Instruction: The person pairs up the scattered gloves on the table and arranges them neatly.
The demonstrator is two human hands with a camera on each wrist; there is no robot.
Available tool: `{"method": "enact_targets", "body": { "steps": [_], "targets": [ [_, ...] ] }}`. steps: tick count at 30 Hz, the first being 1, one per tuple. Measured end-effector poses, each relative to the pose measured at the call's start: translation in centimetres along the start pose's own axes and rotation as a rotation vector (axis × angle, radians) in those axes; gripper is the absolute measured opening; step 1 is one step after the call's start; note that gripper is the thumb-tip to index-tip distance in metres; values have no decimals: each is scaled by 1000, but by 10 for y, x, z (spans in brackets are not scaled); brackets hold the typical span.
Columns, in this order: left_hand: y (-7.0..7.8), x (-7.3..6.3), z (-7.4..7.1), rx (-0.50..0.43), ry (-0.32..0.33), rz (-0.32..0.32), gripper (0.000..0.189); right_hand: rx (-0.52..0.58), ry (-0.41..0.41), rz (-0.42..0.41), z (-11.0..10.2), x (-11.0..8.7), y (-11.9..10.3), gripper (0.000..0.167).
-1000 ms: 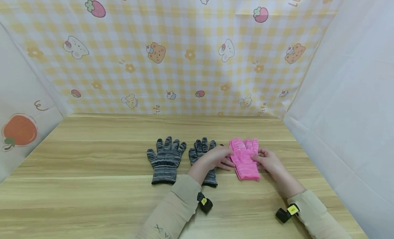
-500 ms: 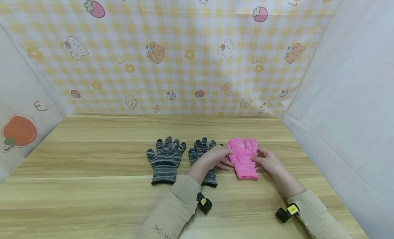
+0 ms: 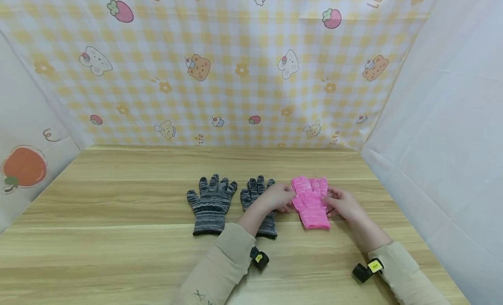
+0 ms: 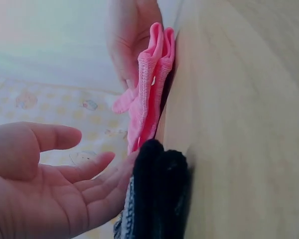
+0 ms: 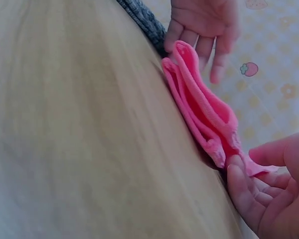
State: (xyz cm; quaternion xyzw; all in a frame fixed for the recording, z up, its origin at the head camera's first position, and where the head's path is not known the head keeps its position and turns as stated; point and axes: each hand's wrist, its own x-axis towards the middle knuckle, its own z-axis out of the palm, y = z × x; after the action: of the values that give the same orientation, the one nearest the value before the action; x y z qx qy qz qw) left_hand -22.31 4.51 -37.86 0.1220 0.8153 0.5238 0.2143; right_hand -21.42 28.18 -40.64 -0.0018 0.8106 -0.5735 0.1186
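Two pink knit gloves [image 3: 312, 211] lie stacked on the table, their cuffs toward me; the right wrist view shows both cuff openings [image 5: 202, 107] one over the other. My left hand [image 3: 280, 197] is at the left edge of the stack, with fingers extended and thumb apart in the left wrist view. My right hand [image 3: 342, 203] touches the right edge with its fingertips, the thumb held over the glove. Beneath my left wrist lies a grey-black striped glove [image 3: 253, 198], partly hidden by the hand and forearm.
Another grey-black striped glove [image 3: 212, 204] lies flat to the left, fingers pointing away. The wood-grain table [image 3: 118, 252] ends at a yellow checked cloth [image 3: 235, 95] behind. A white cloth wall [image 3: 440, 121] stands on the right.
The pink stack has shifted slightly left and its layers line up more closely at the cuff. My left fingers have drawn back a little from the glove's lower edge.
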Motion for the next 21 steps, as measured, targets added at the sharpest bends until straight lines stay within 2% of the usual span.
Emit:
{"method": "enact_targets", "body": {
  "steps": [4,10,14,21],
  "targets": [
    [2,-3,1,148,-1,50,22,-45,7,-56,-4,1,-1,59],
    [6,-7,2,296,-25,121,30,-132,-12,-152,-11,1,1,66],
    [8,-9,1,337,-62,139,32,-151,-24,-174,-14,0,3,67],
    [7,-10,-2,389,-137,178,42,-167,20,-165,-14,3,8,57]
  ]
}}
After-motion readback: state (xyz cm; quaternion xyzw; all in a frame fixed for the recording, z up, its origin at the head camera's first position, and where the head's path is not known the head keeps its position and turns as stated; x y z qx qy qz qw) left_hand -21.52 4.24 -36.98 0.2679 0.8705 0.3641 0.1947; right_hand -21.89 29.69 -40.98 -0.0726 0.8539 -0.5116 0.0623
